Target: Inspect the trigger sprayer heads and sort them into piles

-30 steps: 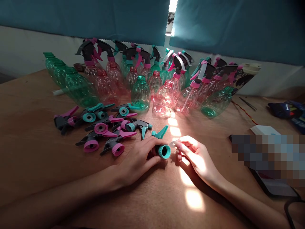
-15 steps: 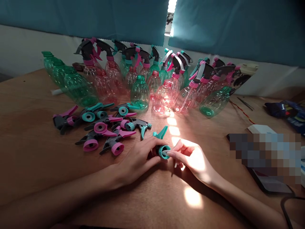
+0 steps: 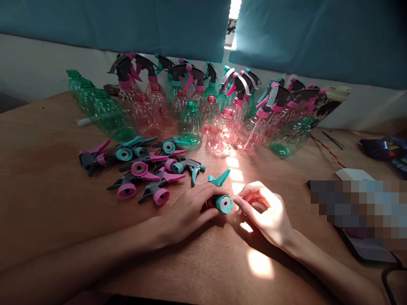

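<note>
Tabletop (image 3: 197,267): spray head (image 3: 220,205) between left fingers (image 3: 211,191)

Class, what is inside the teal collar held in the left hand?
Inside the teal collar sits a white disc with a dark central hole. It covers whatever lies deeper.

Assembly workshop by appearance, wooden table (image 3: 41,173), clustered green and pink bottles (image 3: 190,125), some open-necked, others fitted with spray tops (image 3: 123,70), loose trigger heads (image 3: 151,187) heaped in front, teal curtains (image 3: 111,27) behind
</note>
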The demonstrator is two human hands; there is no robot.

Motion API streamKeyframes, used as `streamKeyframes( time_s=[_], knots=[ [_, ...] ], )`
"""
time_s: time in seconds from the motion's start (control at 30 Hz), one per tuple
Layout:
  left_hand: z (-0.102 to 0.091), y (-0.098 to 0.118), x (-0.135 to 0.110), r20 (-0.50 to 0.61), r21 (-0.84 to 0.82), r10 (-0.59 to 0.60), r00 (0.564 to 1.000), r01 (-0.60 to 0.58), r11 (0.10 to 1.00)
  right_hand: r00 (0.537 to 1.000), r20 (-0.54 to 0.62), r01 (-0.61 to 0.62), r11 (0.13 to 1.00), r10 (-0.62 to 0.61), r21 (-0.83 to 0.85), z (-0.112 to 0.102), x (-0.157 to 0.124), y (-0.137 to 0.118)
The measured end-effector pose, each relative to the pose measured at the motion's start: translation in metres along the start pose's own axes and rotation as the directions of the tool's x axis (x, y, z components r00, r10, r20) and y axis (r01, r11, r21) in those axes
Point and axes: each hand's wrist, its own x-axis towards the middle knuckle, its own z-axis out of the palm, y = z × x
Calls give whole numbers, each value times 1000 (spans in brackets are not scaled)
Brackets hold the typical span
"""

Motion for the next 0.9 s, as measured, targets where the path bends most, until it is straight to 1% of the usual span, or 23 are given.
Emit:
streamKeyframes(
  time_s=[0.03, 0.07, 0.13, 0.2, 0.27, 0.4, 0.5, 0.57, 0.63, 0.7, 0.9],
  knots=[
    [0, 0, 0, -3, 0, 5, 1000, -5, 1000, 999, 46, 30, 999, -28, -41, -1, -1, -1],
    [0, 0, 0, -5, -1, 11, 1000, -11, 1000, 994, 106, 36, 997, -29, -65, -1, -1, -2],
    [0, -1, 0, -11, 3, 20, 1000, -20, 1000, 977, 213, -4, 997, 20, -74, -1, -3, -4],
    [0, -1, 0, -16, 13, 21, 1000, -20, 1000, 965, 253, -45, 997, 60, -65, 1, -5, -5],
    [0, -1, -1, -21, 19, 15, 1000, -14, 1000, 962, 263, -62, 996, 78, -66, 2, -7, -5],
    [-1, -1, -1, -10, 19, 12, 1000, -11, 1000, 958, 279, -49, 996, 67, -69, 0, -7, -3],
    [-1, 0, 0, -9, 18, 27, 1000, -27, 999, 954, 296, -10, 996, 37, -92, -3, -4, -3],
    [-1, -1, 0, -14, 21, 33, 999, -33, 999, 955, 296, 36, 987, 11, -154, -6, -3, -4],
    [-1, -1, 0, -17, 29, 26, 999, -26, 999, 959, 282, 67, 974, -3, -218, -7, -2, -5],
    [-2, -1, 0, -26, 30, 26, 999, -25, 999, 962, 273, 66, 968, 2, -241, -8, -2, -5],
    [-2, 1, -1, -50, 18, 52, 997, -51, 999, 974, 224, 66, 978, -21, -198, -3, -7, -4]
  ],
)
